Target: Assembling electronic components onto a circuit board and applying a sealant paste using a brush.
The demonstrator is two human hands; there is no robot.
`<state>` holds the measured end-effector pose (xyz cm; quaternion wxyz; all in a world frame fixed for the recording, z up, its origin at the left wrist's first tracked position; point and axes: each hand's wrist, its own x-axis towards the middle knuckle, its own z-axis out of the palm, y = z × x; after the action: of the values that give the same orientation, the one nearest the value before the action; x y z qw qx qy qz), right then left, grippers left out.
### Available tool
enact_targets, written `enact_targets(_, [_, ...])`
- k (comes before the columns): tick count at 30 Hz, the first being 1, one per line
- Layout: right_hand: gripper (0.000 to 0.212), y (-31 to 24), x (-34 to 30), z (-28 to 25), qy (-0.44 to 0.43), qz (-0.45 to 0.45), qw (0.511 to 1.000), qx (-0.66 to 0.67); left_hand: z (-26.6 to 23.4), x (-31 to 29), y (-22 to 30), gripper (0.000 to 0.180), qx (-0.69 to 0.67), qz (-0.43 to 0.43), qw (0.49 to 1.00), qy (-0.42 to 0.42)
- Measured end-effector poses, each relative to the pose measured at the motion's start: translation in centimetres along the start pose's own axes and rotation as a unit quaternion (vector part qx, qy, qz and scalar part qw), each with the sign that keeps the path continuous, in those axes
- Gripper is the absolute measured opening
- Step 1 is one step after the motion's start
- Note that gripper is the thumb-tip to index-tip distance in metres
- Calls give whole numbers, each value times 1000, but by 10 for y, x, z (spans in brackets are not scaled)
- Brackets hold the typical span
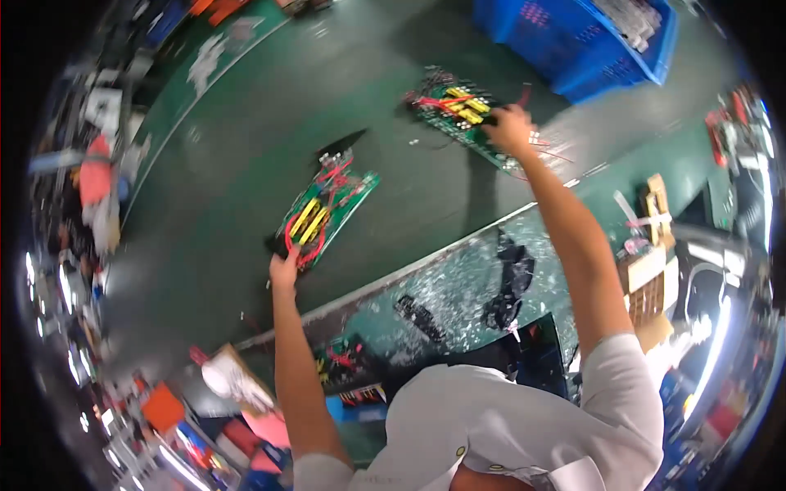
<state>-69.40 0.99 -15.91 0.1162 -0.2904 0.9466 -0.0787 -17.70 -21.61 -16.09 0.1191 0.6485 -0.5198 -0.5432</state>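
My left hand (284, 268) is closed on the near end of a green circuit board (354, 199), which has yellow blocks and red wires on it. This board is at a slant over the dark green table (246, 155). Farther off to the right, my right hand (512, 131) grips the right part of a second green circuit board (449, 123). It carries similar yellow blocks, and loose red wires stick out near my fingers. My fingertips are partly hidden by the parts and slightly blurred.
A blue plastic crate (565, 57) with pale items inside stands at the far right. Below the table's near edge, a black cloth (512, 278) lies on the speckled floor. More boards (348, 356) sit low by my left arm. A cardboard box (647, 282) is at the right.
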Motion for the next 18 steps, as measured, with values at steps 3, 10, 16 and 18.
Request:
enact_targets(3, [52,-37,-23,-15,35,-48,997,-40,-38,1,-19,37,68,28,994,79])
enact_targets(10, [46,0,-43,-25,29,-96,994,-40,-8,-35,-14,51,96,19,984,147])
enact_targets(16, [50,-17,-49,-17,12,-89,995,-53,-73,-94,-39,41,3,1,985,170])
enact_targets(18, [53,-17,-45,-24,-20,-64,995,-79,-97,-117,-44,38,-74,34,978,191])
